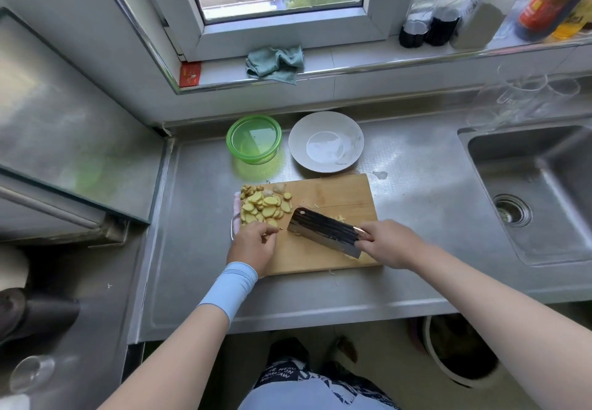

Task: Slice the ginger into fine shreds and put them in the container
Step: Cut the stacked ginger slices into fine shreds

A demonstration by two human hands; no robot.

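Note:
A pile of yellow ginger slices point(262, 204) lies on the left end of a wooden cutting board point(333, 191). My left hand point(253, 246) rests at the near edge of the pile, fingers curled on some ginger. My right hand point(392, 243) grips the handle of a dark cleaver point(323, 232), whose blade lies tilted over the middle of the board. A few ginger shreds point(341, 217) show past the blade. Behind the board stands a green-rimmed clear container point(254, 139), which looks empty.
A white plate point(326, 142) sits beside the container. A steel sink point(538, 191) lies to the right, with glasses point(512, 95) behind it. Bottles point(448, 22) and a green cloth point(275, 62) sit on the window sill. A stove top point(64, 140) is at left.

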